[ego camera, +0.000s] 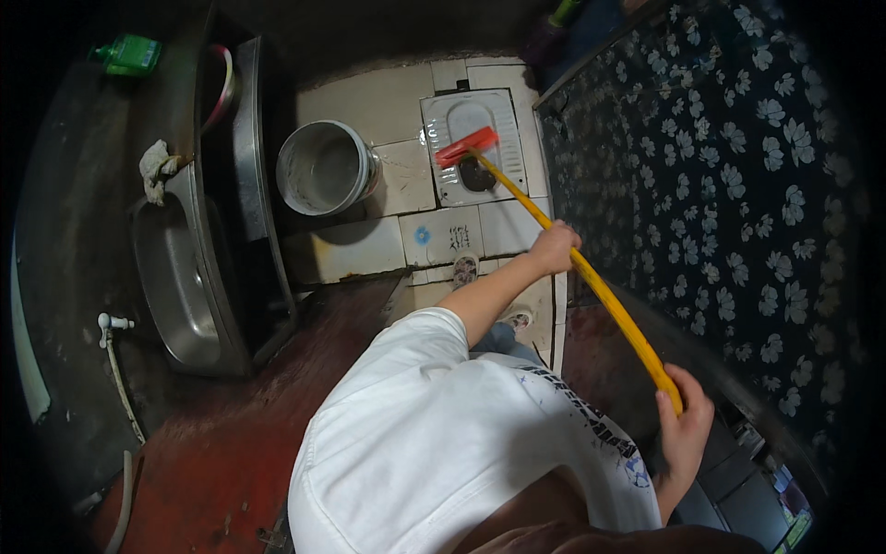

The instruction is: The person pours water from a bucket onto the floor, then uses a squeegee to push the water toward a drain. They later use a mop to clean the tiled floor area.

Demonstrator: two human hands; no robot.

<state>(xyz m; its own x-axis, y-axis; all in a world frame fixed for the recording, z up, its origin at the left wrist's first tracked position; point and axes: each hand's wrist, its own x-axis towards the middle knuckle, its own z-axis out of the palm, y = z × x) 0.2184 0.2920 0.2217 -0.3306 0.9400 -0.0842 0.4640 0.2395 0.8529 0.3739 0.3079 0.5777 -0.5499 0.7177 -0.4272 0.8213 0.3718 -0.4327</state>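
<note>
A long yellow handle (609,299) runs from the lower right up to a red floor squeegee or brush head (466,146), whose exact kind I cannot tell. The red head is over the white squat toilet (509,149), beside its dark drain hole. My left hand (556,247) is closed round the middle of the handle. Near the handle's upper end, my right hand (685,415) grips it, thumb on one side and fingers on the other. A large white plastic bucket (323,168) stands on the tiles left of the toilet, and its inside looks grey.
On the left are a steel sink (176,284), a crumpled cloth (157,170), a white tap (114,325) and a green bottle (134,54). A dark flowered curtain or sheet (734,180) borders the right side. The tiled floor (356,249) has a raised edge.
</note>
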